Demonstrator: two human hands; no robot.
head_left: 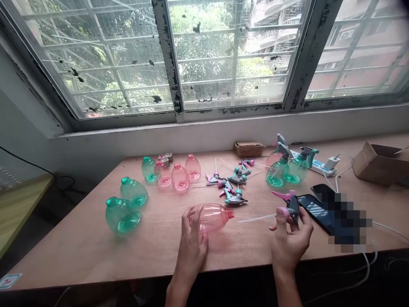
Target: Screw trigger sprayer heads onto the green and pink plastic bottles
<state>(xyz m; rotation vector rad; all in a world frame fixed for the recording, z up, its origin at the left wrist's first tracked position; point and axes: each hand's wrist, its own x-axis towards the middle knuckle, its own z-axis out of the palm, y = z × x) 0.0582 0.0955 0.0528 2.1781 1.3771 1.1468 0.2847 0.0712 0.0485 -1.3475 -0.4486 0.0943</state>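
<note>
My left hand [193, 234] is wrapped round a clear pink bottle [214, 217], tilted on its side with its open threaded neck facing right. My right hand [290, 238] grips a grey and pink spray trigger head [293, 207] by its collar. From that head a thin white dip tube [257, 218] points left toward the bottle's mouth, with a small gap between them. Beyond the hands lies a pile of loose spray heads [234, 181] in pink, teal and grey. To the left stand pink bottles [180, 177] and green bottles [123, 215], all without heads.
Green spray bottles [277, 170] with heads fitted stand at the back right, by a power strip [319, 167] with a white charger. Phones [315, 211] and cables lie at the right. A cardboard box [380, 164] and a small brown box [249, 149] sit near the wall.
</note>
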